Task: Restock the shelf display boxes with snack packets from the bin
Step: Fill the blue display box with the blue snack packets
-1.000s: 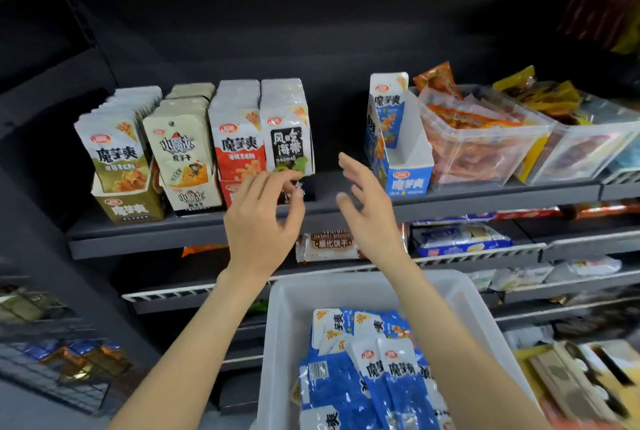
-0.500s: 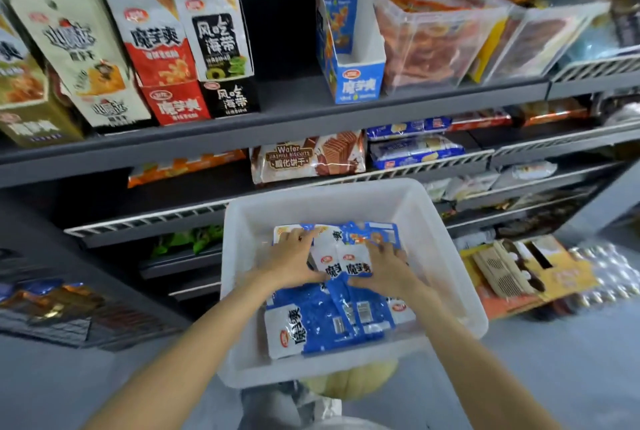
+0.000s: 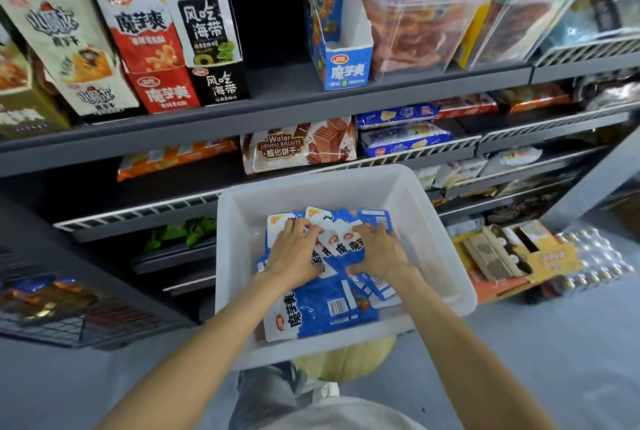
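Blue packets (image 3: 322, 305) lie heaped in the bin (image 3: 436, 221), long axes pointing toward the shelf. Left hand (image 3: 294, 253) and right hand (image 3: 377, 253) both press on the heap, fingers curled over packet tops; the blue box (image 3: 346, 73) stands above, nearer the right hand.

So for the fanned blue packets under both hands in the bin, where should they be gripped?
Probably by their long side edges, from above. The blue packets lie flat and overlapped in the white bin, white tops pointing at the shelf. The left hand and right hand sit on either side, so squeezing inward would gather the stack.
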